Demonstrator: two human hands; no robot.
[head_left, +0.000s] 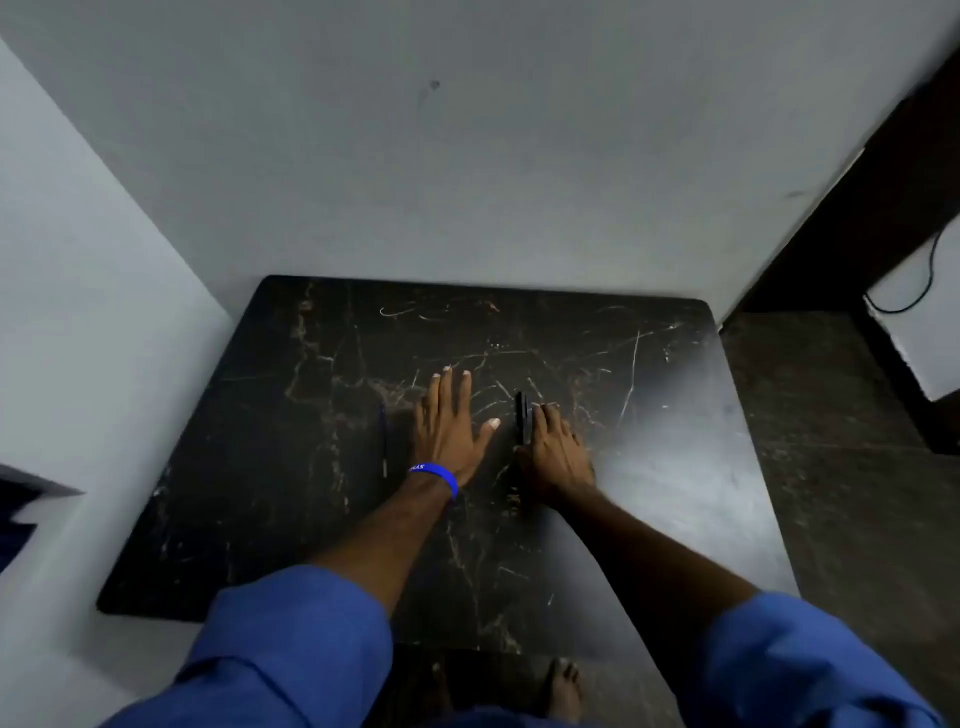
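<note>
My left hand (449, 428) lies flat on the black marble table (311, 467), palm down, fingers straight and spread, with a blue wristband on the wrist. My right hand (556, 454) is just to its right, fingers curled against a small flat black object (523, 422) that stands on its edge on the table. The fingers and thumb seem to hold it upright, and its lower part is hidden by the hand. A thin dark pen-like stick (384, 441) lies on the table left of my left hand, apart from it.
The table stands in a corner of pale walls, with its left and far edges close to them. A dark tiled floor (831, 467) runs along the right. A dark cabinet with a black cable (919, 291) stands at far right. My bare foot (563, 686) shows under the near edge.
</note>
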